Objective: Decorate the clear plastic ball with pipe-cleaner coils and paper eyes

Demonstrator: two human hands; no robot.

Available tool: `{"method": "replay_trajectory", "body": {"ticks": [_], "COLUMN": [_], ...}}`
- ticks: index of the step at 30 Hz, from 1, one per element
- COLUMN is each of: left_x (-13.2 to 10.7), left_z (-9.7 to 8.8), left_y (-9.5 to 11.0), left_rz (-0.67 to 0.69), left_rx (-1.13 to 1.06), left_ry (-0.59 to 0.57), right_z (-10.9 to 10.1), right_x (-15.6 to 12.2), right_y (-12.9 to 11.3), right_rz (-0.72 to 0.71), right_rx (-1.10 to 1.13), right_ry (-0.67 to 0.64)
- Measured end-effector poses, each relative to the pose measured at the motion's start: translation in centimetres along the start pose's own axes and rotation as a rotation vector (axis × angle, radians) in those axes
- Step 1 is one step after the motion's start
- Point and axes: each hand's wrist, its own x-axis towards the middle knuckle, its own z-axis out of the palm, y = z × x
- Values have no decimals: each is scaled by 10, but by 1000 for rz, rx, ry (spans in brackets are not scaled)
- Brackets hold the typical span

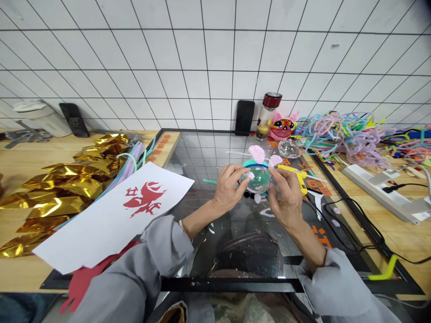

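Note:
Over a dark glass mat, both hands grip a clear plastic ball with a teal rim. Pink pipe-cleaner ears stick up from the ball's top. My left hand curls round its left side, thumb and fingers pressed on it. My right hand pinches its right side. A small white piece hangs just below the ball. Close behind my right hand lies a yellow glue gun.
A white sheet with a red paper cut and gold foil bags lie to the left. At the back stand a red-lidded jar, a phone and a clear half-ball. Tangled pipe cleaners, a power strip and cables fill the right.

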Motion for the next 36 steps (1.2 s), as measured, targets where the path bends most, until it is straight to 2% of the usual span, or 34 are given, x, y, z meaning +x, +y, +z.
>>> {"method": "replay_trajectory", "body": {"ticks": [7, 13, 15, 18, 21, 24, 29, 36], "left_x": [-1, -1, -1, 0, -1, -2, -3, -4], "left_z": [0, -1, -1, -2, -2, -3, -3, -5], "left_y": [0, 1, 1, 1, 1, 2, 1, 0], "left_rz": [23, 17, 15, 19, 23, 16, 31, 37], "left_rx": [-7, -9, -11, -14, -18, -17, -11, -8], "left_ry": [18, 14, 11, 8, 10, 14, 18, 26], "right_z": [-3, -12, -13, -10, -3, 3, 8, 9], "right_x": [2, 1, -4, -12, -18, -20, -20, -18], "right_y": [1, 3, 1, -5, -11, -12, -8, -11], "right_rz": [43, 211, 235, 216, 146, 84, 72, 10], "right_rx": [18, 28, -28, -120, -249, -367, -419, -480], "right_ry": [-2, 88, 21, -181, -353, -464, -587, -642]}}
